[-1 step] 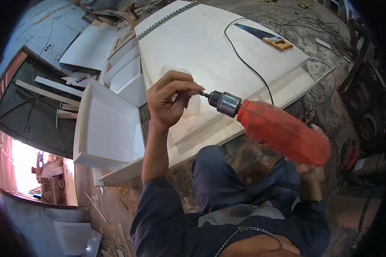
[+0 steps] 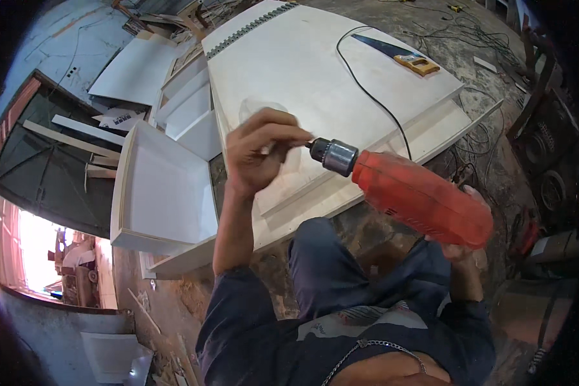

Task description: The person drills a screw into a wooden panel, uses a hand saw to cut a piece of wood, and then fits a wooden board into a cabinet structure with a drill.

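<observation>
A red power drill [image 2: 424,201] lies across the view, its metal chuck [image 2: 338,158] pointing left. My right hand [image 2: 460,249] is closed around the drill's rear part; most of its fingers are hidden behind the red body. At the chuck's front end, thumb and fingers of my left hand [image 2: 264,151] pinch a short dark bit [image 2: 309,145]. Only a little of that bit shows, so its exact kind is unclear. Both hands are above the near edge of a large white panel [image 2: 289,71].
On the panel lie a handsaw [image 2: 399,56] with a yellow handle, a black cable [image 2: 373,96] and a toothed strip [image 2: 251,30]. An open white drawer box [image 2: 167,186] stands at left. Dark speaker-like boxes [image 2: 547,154] and tangled cords [image 2: 476,32] are at right.
My left hand has shifted slightly right, its fingertips closer to the chuck. The drill has moved a little to the left, and less of the bit shows.
</observation>
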The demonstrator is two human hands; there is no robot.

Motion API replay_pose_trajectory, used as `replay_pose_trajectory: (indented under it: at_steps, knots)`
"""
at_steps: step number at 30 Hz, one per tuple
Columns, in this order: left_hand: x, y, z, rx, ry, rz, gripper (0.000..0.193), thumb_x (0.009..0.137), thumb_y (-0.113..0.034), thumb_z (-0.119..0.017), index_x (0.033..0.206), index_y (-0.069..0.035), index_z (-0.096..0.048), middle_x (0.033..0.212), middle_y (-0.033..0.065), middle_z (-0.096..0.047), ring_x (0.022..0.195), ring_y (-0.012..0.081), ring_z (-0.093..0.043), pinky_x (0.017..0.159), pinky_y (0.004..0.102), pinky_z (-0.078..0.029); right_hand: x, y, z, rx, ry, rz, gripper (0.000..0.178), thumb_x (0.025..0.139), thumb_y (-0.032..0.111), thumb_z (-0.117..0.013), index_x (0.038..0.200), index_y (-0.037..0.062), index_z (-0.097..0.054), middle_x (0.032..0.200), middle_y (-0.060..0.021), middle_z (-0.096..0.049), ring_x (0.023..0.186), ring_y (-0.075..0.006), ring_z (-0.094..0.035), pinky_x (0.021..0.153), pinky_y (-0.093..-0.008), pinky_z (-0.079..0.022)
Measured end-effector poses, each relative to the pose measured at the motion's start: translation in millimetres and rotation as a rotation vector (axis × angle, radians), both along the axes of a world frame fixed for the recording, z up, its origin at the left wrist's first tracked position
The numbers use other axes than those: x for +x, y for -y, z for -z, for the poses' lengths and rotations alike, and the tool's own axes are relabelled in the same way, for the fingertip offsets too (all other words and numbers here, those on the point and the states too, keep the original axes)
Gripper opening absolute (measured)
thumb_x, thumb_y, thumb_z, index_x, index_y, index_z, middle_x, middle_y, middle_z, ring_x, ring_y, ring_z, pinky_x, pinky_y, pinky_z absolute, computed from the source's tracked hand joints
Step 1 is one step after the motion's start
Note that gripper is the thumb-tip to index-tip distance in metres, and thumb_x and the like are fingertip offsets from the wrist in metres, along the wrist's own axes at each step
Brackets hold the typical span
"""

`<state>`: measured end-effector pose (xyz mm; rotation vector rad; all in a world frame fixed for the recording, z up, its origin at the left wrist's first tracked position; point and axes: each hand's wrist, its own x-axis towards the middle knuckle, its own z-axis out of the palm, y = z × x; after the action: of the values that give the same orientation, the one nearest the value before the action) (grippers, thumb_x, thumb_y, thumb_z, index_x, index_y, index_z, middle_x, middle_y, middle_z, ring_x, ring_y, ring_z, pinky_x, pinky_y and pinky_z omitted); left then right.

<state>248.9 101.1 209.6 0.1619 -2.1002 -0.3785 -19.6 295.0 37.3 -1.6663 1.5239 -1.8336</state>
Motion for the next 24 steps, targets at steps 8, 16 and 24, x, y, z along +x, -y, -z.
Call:
replay_pose_trajectory:
  at_steps: [8, 16, 24]
  knots:
    - [7, 7, 20, 0.565, -0.349, 0.075, 0.016, 0.085, -0.012, -0.056, 0.091, 0.002, -0.056, 0.078, 0.0084, -0.054, 0.050, 0.0063, -0.041, 0.037, 0.0165, -0.031, 0, 2, 14, -0.011, -0.015, 0.046, 0.083, 0.071, 0.041, -0.066, 0.132, 0.0039, -0.023, 0.122, -0.0139, -0.042, 0.108, -0.0255, -0.049, 0.079, -0.0342, -0.048]
    - [-2, -1, 25, 0.693, -0.427, 0.214, 0.011, 0.085, -0.010, -0.055, 0.089, 0.001, -0.054, 0.080, 0.0083, -0.053, 0.051, 0.0069, -0.041, 0.037, 0.0167, -0.032, 5, 6, 21, -0.086, 0.426, -0.117, 0.074, 0.080, 0.045, -0.054, 0.134, 0.0077, -0.020, 0.120, -0.0135, -0.044, 0.096, -0.0256, -0.056, 0.063, -0.0310, -0.056]
    - [-3, -1, 29, 0.651, -0.384, 0.216, 0.010, 0.085, -0.009, -0.056, 0.086, 0.001, -0.054, 0.080, 0.0093, -0.052, 0.050, 0.0064, -0.041, 0.037, 0.0169, -0.032, 6, -2, 46, 0.046, 0.202, -0.114, 0.073, 0.079, 0.045, -0.054, 0.132, 0.0064, -0.023, 0.118, -0.0140, -0.046, 0.092, -0.0259, -0.057, 0.065, -0.0330, -0.054]
